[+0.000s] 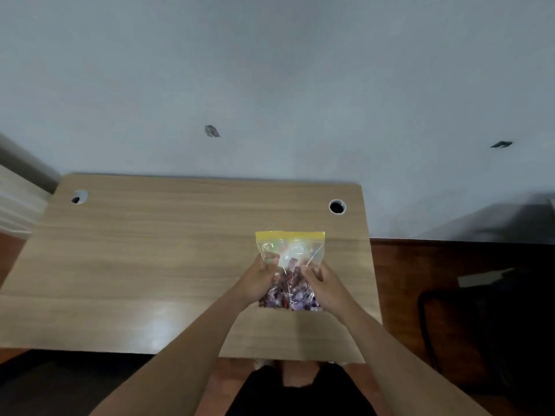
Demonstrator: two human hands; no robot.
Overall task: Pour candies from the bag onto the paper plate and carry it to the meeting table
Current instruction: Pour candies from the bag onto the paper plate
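A clear zip bag [290, 253] with a yellow seal strip stands upright on the right part of the wooden desk [150, 259]. Wrapped candies [292, 291], mostly purple and red, fill its lower half. My left hand [255, 280] grips the bag's left side. My right hand [322, 283] pinches its right side. The yellow seal looks closed. No paper plate is in view.
Two round cable holes [337, 206] [79, 197] sit near the desk's far corners, against a pale wall. A dark chair or bag [486, 325] stands on the reddish floor to the right. A light cabinet edge [18, 202] is at the left.
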